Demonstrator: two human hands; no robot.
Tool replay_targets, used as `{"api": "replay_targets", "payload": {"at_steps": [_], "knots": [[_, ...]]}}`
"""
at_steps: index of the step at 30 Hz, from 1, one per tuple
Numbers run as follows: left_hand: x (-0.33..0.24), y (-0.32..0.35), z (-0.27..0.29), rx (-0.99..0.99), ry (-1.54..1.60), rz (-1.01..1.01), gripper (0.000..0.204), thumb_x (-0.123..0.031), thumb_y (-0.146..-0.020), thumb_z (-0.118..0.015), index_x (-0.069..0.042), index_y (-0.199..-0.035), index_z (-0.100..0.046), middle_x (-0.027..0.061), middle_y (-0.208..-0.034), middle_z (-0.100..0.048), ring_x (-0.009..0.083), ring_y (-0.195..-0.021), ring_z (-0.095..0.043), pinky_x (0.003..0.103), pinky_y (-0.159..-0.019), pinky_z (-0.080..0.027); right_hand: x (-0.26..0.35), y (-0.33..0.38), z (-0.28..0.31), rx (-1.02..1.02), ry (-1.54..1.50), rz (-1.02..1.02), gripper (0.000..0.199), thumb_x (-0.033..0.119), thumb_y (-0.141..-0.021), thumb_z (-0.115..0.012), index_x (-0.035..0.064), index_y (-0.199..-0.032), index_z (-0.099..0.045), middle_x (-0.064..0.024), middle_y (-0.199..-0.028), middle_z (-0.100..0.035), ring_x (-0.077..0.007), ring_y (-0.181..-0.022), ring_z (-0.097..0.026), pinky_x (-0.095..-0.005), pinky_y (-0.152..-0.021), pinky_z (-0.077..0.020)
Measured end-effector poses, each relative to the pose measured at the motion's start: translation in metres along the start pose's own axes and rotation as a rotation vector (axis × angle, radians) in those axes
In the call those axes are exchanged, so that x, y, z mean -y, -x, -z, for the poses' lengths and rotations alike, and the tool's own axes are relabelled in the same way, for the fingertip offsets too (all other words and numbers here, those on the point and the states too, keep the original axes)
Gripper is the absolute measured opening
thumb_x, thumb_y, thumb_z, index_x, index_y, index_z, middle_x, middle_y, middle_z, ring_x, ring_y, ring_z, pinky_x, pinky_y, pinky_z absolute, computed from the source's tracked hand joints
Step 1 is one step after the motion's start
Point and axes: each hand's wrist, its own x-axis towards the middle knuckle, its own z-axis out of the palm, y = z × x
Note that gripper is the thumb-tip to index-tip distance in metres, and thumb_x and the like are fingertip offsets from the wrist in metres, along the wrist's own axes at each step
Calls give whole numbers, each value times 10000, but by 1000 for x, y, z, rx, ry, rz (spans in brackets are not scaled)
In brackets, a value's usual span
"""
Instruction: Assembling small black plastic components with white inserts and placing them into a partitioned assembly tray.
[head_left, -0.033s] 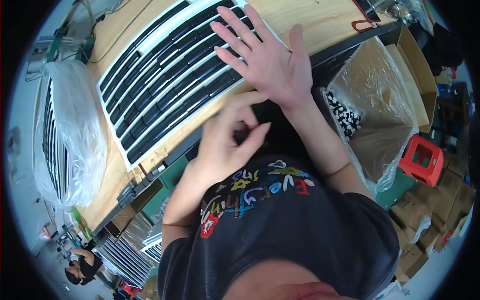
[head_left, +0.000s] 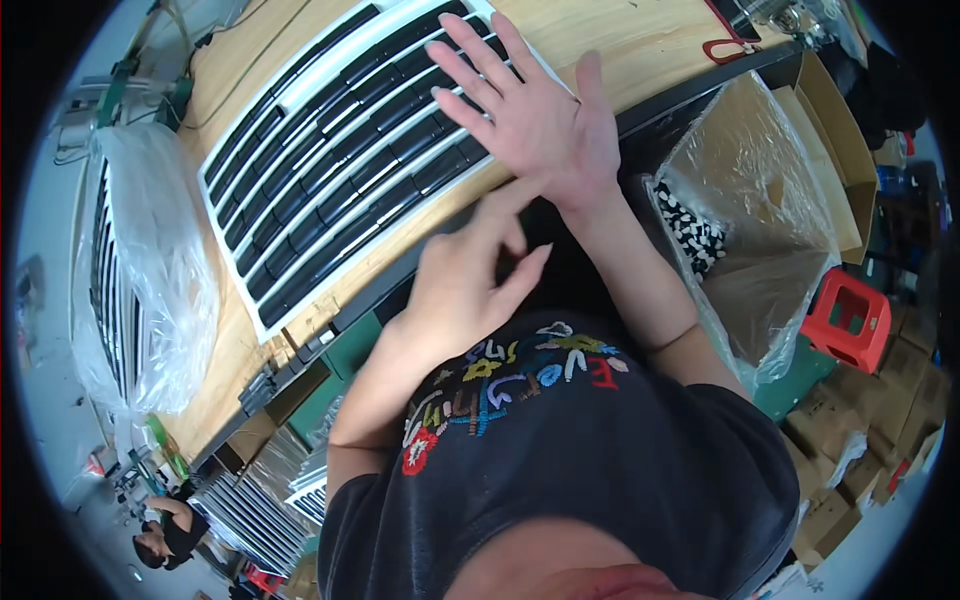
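Flatly, right hand (head_left: 535,120) splayed on grille (head_left: 330,150), left hand (head_left: 465,285) loosely open — empty, grille's top cut off.

left hand (head_left: 462,290): fingers loosely curled | right hand (head_left: 535,115): flat, fingers spread

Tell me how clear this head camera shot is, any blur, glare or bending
Head view: strong fisheye, so the wooden table edge and the car grille curve toward a black rim; light is even, with soft sheen on the plastic-wrapped grille and the clear bag lining the cardboard box; the left hand is slightly motion-blurred, the right hand sharper.
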Motion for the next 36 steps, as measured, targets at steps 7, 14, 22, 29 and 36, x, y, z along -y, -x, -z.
{"api": "replay_targets", "payload": {"at_steps": [7, 14, 22, 29, 36], "knots": [[15, -29, -36, 43, -260, 68, 963, -90, -837, -679, -1, -1535, -21, 118, -675, -619, 357, -569, -620, 429, -543, -503, 25, -11, 24, -39, 359, 137, 860, 689, -940, -4, 91, -1553, -84, -240, -1599, -93, -382, -1490, -97, -546, -1208, -105], [2, -45, -36, 230, -491, 70, 855, -119, -862, -628, -83, -1538, -105, 172, -795, -651, 419, -664, -638, 502, -605, -523, 34, -8, 31, -73, 295, 174, 836, 694, -943, -30, 131, -1557, -96, -230, -1599, -121, -376, -1490, -114, -541, -1206, -115], [-3, -22, -38, 167, -88, 107, 602, -115, -861, -659, -115, -1423, -441, 123, -770, -633, 298, -606, -626, 391, -602, -525, 27, -12, 20, -111, 259, 136, 856, 705, -944, -49, 104, -1530, -217, -218, -1597, -165, -369, -1490, -130, -537, -1206, -100], [50, 2, 9, -513, 1429, 341, 285, -294, -1014, -511, -34, -1006, -628, 43, -833, -619, 101, -501, -428, 230, -461, -333, 9, -24, 29, -98, 244, 33, 845, 695, -955, -99, 94, -1534, -228, -202, -1608, -149, -366, -1491, -140, -550, -1202, -82], [65, 19, 43, -716, 1465, 211, 193, -236, -1013, -509, -45, -990, -519, 66, -750, -513, 137, -549, -454, 246, -493, -350, -49, -22, 14, -378, 954, -292, 663, 484, -1039, -329, -3, -1486, -284, -215, -1513, -359, -321, -1378, -387, -417, -1136, -309]]}}
